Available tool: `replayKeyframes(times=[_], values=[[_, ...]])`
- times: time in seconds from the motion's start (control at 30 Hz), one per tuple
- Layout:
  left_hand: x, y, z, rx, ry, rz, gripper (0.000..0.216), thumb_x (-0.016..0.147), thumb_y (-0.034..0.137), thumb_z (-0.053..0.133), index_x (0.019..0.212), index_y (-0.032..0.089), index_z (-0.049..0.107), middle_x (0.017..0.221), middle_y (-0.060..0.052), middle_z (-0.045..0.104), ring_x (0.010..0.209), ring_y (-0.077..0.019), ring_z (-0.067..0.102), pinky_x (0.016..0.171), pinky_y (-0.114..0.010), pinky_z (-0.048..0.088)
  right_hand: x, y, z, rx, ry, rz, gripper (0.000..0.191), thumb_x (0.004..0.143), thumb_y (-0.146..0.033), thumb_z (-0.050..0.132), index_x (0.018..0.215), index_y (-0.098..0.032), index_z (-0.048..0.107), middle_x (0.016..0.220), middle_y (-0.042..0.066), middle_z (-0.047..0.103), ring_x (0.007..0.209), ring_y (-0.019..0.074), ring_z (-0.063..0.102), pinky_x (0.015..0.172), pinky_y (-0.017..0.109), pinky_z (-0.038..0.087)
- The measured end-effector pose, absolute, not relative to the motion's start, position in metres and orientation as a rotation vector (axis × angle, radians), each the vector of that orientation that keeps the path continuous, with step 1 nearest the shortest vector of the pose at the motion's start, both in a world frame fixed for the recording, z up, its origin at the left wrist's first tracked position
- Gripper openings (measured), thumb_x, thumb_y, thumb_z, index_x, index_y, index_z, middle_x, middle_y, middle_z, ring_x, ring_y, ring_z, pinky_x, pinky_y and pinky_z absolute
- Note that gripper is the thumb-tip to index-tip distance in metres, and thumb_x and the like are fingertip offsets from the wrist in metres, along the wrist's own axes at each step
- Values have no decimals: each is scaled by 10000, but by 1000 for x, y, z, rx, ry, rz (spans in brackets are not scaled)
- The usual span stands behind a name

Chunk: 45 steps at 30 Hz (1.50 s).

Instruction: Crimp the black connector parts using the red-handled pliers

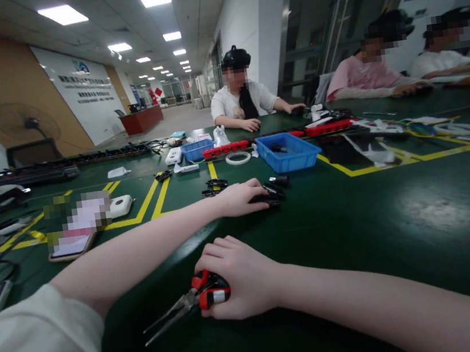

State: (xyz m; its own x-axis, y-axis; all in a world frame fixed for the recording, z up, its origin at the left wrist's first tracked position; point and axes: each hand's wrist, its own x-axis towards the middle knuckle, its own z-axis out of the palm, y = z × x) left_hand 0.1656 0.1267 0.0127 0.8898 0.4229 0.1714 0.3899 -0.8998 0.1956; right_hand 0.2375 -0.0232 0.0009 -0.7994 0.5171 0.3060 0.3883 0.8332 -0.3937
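Observation:
My right hand (242,279) is wrapped round the red and black handles of long-nose pliers (186,303), low over the near part of the green table. The long metal jaws point left and stand slightly apart. Farther out, my left hand (244,198) reaches across to a group of small black parts (275,191). Its fingers and thumb close around one dark piece, largely hidden by the hand. A short black cylindrical piece (279,181) lies just beyond the fingertips. More small black parts (215,186) rest behind my left wrist.
Beyond my left hand stand a blue bin (289,160) with something black inside and a smaller blue bin (197,150). A roll of white tape (238,158) lies between them. At left are a phone (78,228) and a white device (120,206). Several people sit across the table.

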Motion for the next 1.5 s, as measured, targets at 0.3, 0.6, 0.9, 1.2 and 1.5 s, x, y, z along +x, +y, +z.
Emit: replayKeyframes(times=[0.3,0.6,0.9,1.2,1.5], values=[[90,141,9,2809,961,604,319,954,313,571,1218,146,635,1240,-138,588,1131,-279,609,1009,-425,484,238,-25,1,-666,-2595,407,478,766,-473,765,1089,-141,647,1053,77,668,984,232,585,946,399,396],[37,95,-3,2724,990,580,329,947,181,558,1272,172,605,1196,-109,667,1124,-238,631,999,-384,506,238,-26,6,-689,-2610,456,466,769,-434,774,1130,-174,637,1105,79,676,1053,241,594,1021,439,374],[-24,17,2,2442,917,658,617,855,248,724,1418,240,471,1197,-72,648,967,-186,649,883,-357,545,241,-24,7,-552,-2720,291,558,820,-571,711,1188,-156,646,1167,136,663,1086,273,579,943,432,449],[-49,-12,-4,2398,902,685,621,841,328,753,1397,240,492,1249,-83,611,1085,-219,616,973,-390,500,248,-19,16,-553,-2822,210,521,878,-536,650,1250,-171,633,1193,143,661,1108,274,601,956,439,471],[-47,-12,2,2389,815,720,195,934,314,648,1076,184,681,1134,-79,622,1066,-210,621,965,-359,505,270,11,11,-723,-2721,257,502,863,-506,658,1269,-215,617,1226,130,657,1132,290,615,942,448,503]])
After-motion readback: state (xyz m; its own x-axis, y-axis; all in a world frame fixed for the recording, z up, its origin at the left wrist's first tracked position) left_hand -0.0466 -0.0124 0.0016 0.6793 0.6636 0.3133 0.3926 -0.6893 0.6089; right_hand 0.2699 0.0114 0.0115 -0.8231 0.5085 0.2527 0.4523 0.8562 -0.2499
